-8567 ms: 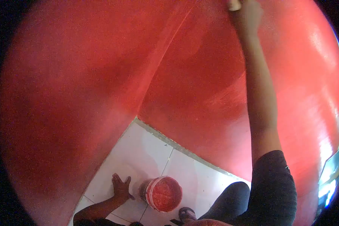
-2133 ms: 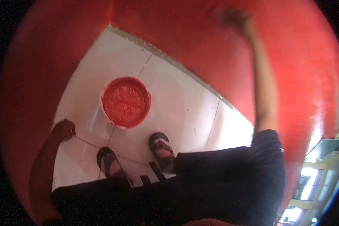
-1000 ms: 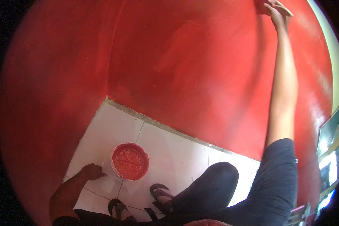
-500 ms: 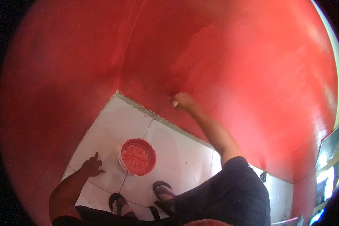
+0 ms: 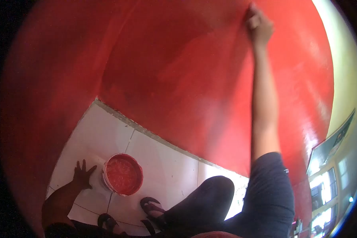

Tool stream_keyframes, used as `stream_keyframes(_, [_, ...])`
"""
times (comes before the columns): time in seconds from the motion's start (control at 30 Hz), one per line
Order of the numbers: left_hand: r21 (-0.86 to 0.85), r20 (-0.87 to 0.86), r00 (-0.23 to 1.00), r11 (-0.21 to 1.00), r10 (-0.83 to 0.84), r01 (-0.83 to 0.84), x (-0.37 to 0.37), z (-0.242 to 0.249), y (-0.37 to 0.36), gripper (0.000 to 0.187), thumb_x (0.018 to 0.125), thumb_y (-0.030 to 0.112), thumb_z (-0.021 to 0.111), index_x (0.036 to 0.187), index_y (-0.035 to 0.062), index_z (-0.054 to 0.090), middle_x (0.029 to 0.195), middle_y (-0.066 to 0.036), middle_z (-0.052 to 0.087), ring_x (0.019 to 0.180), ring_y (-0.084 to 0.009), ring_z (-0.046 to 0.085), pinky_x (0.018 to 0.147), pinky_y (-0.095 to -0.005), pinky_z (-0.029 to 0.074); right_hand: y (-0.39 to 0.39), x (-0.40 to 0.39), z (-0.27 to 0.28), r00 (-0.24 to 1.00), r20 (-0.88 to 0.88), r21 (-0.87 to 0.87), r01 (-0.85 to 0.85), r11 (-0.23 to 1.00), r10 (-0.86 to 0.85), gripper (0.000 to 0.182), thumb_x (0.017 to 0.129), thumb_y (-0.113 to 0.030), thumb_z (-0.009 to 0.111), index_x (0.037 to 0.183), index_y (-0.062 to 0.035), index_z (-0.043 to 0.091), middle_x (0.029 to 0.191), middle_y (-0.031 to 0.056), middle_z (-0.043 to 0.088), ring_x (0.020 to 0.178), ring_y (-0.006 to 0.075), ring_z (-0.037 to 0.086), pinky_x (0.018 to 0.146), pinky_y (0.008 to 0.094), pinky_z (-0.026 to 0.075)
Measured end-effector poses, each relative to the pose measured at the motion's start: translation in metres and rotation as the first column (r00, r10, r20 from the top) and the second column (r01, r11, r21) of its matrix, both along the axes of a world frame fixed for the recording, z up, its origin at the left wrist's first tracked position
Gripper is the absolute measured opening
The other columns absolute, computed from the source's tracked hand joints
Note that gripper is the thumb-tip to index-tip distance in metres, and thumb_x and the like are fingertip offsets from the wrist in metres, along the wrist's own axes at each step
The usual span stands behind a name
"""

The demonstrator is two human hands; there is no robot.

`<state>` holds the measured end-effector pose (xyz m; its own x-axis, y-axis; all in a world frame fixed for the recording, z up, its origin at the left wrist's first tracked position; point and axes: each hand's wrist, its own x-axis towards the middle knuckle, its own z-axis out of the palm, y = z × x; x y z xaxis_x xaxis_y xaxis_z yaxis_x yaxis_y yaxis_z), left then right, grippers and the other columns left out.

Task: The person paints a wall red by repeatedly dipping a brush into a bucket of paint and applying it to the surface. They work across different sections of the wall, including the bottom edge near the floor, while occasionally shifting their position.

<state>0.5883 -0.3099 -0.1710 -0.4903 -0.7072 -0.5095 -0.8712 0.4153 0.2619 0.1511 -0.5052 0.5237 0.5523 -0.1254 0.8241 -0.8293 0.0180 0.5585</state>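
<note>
My right hand [image 5: 260,25] is raised high at the end of an outstretched arm, up against the red wall [image 5: 178,79]. Its fingers are closed; whatever they grip, if anything, is hidden from this angle. Low on the left, my left hand [image 5: 82,175] hovers over the floor with its fingers spread and holds nothing. Just to its right stands a bucket [image 5: 105,180] with red paint coating its inside and white showing on its outer wall. The hand and the bucket appear apart.
Pale floor tiles [image 5: 162,158] meet the wall along a rough grey edge [image 5: 146,133]. My sandalled feet [image 5: 152,207] are close in front of the bucket. At right are a yellow-green wall section [image 5: 343,79], a slanted dark-framed panel [image 5: 329,144] and bright barred windows [image 5: 323,190].
My right hand has swept up and to the right along the wall, and the arm has straightened. My left hand has spread its fingers. The view has shifted, with the bucket now further left.
</note>
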Motion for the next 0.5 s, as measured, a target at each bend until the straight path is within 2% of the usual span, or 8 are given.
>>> stream_keyframes(0.07, [-0.024,-0.002,1.000,1.000,0.013,-0.013,-0.001,-0.008,0.003,0.125,0.055,0.056,0.088,0.155,0.0391,0.015,0.160,-0.026,0.003,0.143,-0.0552,0.004,0.114,-0.0637,0.018,-0.017,0.000,-0.110,0.996,0.081,0.217,-0.047,0.975,0.030,0.022,0.088,-0.013,0.055,0.108,-0.0096,0.064,0.094,0.0115,0.066,0.087,0.0294,0.066,0.071,0.0455,0.053])
stream_keyframes(0.1, [-0.057,0.004,1.000,0.998,0.008,-0.008,0.001,-0.009,0.002,0.124,0.055,0.056,0.088,0.155,0.0392,0.016,0.160,-0.025,0.005,0.144,-0.0541,0.003,0.115,-0.0635,0.014,-0.025,0.003,-0.169,0.964,-0.199,0.003,0.182,0.983,-0.178,0.026,0.090,-0.013,0.054,0.114,-0.0047,0.061,0.113,0.0140,0.060,0.101,0.0290,0.061,0.078,0.0440,0.053])
stream_keyframes(0.13, [-0.060,0.015,1.000,0.998,0.024,-0.024,0.002,-0.006,0.004,0.124,0.055,0.056,0.088,0.155,0.0392,0.016,0.160,-0.025,0.005,0.144,-0.0541,0.003,0.115,-0.0635,0.014,-0.017,0.019,-0.225,0.889,-0.178,0.205,0.452,0.868,-0.421,0.033,0.088,-0.015,0.056,0.118,-0.0015,0.058,0.124,0.0159,0.054,0.110,0.0330,0.056,0.089,0.0428,0.050])
stream_keyframes(0.2, [-0.137,0.106,0.994,0.990,0.002,0.013,-0.006,-0.001,0.008,0.122,0.055,0.055,0.088,0.154,0.0384,0.019,0.160,-0.024,0.009,0.146,-0.0503,0.003,0.115,-0.0635,0.008,-0.009,0.031,-0.296,0.813,-0.511,0.215,0.436,0.874,-0.280,0.027,0.084,-0.015,0.056,0.109,-0.0074,0.063,0.106,0.0143,0.064,0.091,0.0311,0.066,0.054,0.0403,0.056])
stream_keyframes(0.27, [-0.157,0.131,0.991,0.987,-0.007,0.028,-0.004,-0.011,0.008,0.122,0.055,0.055,0.088,0.154,0.0373,0.020,0.160,-0.025,0.010,0.147,-0.0483,0.003,0.115,-0.0636,0.006,-0.005,0.041,-0.312,0.895,-0.432,0.817,0.338,0.466,0.109,0.017,0.085,-0.014,0.059,0.097,-0.0071,0.070,0.099,0.0100,0.069,0.082,0.0250,0.069,0.063,0.0377,0.057])
stream_keyframes(0.33, [-0.186,0.105,0.994,0.982,-0.019,0.038,-0.005,-0.021,0.006,0.122,0.053,0.051,0.090,0.154,0.0326,0.024,0.158,-0.027,0.014,0.148,-0.0434,0.005,0.114,-0.0648,0.006,-0.019,0.045,-0.273,0.945,-0.327,0.889,0.310,0.337,-0.006,0.013,0.086,-0.014,0.061,0.091,-0.0076,0.071,0.096,0.0080,0.071,0.081,0.0230,0.070,0.066,0.0359,0.057])
stream_keyframes(0.4, [-0.190,0.069,0.998,0.982,-0.010,0.023,-0.010,-0.010,0.008,0.123,0.051,0.049,0.091,0.154,0.0315,0.025,0.157,-0.028,0.015,0.148,-0.0425,0.007,0.114,-0.0646,0.007,-0.042,0.025,-0.202,0.962,-0.044,0.943,-0.049,0.329,0.269,0.016,0.091,-0.024,0.066,0.096,-0.0107,0.074,0.091,0.0087,0.073,0.072,0.0198,0.067,0.064,0.0334,0.054])
stream_keyframes(0.5, [-0.199,0.014,1.000,0.980,0.019,-0.015,-0.011,-0.004,0.006,0.126,0.048,0.044,0.094,0.153,0.0295,0.026,0.155,-0.030,0.019,0.148,-0.0411,0.011,0.114,-0.0640,0.008,-0.057,-0.014,-0.025,0.972,0.225,0.893,-0.179,0.413,-0.064,0.014,0.085,-0.010,0.064,0.098,-0.0058,0.068,0.095,0.0100,0.069,0.085,0.0208,0.068,0.067,0.0339,0.058])
